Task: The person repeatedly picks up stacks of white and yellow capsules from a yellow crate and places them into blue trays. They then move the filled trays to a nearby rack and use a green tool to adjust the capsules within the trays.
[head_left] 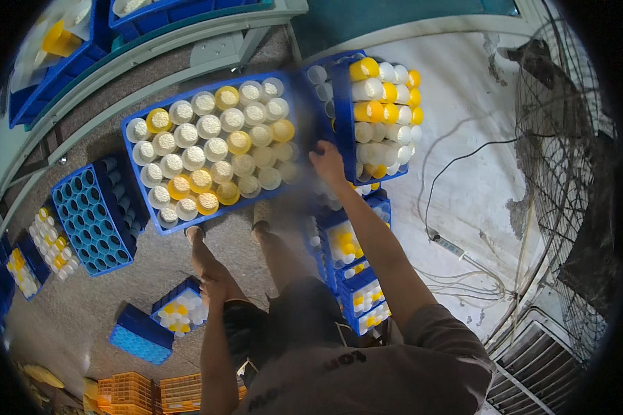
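My right hand reaches forward, its fingers curled beside the lower left edge of a blue crate. Whatever lies in those fingers, if anything, is hidden. White and yellow cups filled with pale material stick out of that crate's right side. To the left is a large blue tray holding rows of white and yellow cups, topped with pale granular material. My left hand hangs low in front of my leg, apart from the tray; its fingers are not clear.
More cup-filled blue crates stand below my right arm. An upside-down-looking blue crate with round holes and a smaller one rest at left. Orange crates sit at the lower left. A metal rack, a cable with power strip and wire mesh surround me.
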Demonstrator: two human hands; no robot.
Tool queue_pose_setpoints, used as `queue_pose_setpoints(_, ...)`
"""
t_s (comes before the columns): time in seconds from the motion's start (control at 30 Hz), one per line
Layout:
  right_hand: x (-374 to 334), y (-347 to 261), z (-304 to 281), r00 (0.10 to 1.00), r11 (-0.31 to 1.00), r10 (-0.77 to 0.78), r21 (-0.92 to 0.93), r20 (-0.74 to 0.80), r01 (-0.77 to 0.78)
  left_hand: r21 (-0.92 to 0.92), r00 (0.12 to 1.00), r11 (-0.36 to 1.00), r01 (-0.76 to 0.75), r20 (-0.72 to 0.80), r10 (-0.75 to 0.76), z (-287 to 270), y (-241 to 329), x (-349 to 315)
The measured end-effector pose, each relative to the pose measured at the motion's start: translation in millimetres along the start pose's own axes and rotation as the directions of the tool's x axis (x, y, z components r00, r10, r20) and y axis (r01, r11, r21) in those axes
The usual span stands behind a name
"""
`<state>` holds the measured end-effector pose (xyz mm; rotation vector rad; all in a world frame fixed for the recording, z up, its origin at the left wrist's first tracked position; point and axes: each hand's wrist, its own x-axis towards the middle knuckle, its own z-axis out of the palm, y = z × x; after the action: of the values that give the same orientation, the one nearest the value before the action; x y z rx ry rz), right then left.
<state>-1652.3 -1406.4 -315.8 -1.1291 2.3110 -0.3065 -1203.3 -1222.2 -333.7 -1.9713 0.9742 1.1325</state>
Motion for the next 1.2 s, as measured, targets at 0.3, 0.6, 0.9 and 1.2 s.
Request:
queue_pose_setpoints(0.3,-87,-115,133,0.881,0.972,-0.025,-0.196,0.473,0.133,0.025,0.976,0.98,-0.198,0.094,0.194,-66,-59,58)
queue_pose_setpoints(0.6,-100,-131,178,0.913,0.954,0.173,-0.295,0.37,-0.061,-0.083,0.916,0.919,-0.386,0.088,0.392,-108,-113,103)
queue_pose_setpoints(0.9,-46,-208,72,0.944,0.946,-0.314,-0.046,0.106,0.32,-0.137,0.472,0.514,-0.847,-0.64,0.606,-316,72,65)
queue_pose_setpoints(1.2,177,-417,-71,0.63,0.851,-0.524,-0.362,-0.573,0.38,0.518,0.145,0.653,-0.552,-0.712,0.687,-552,365,-27)
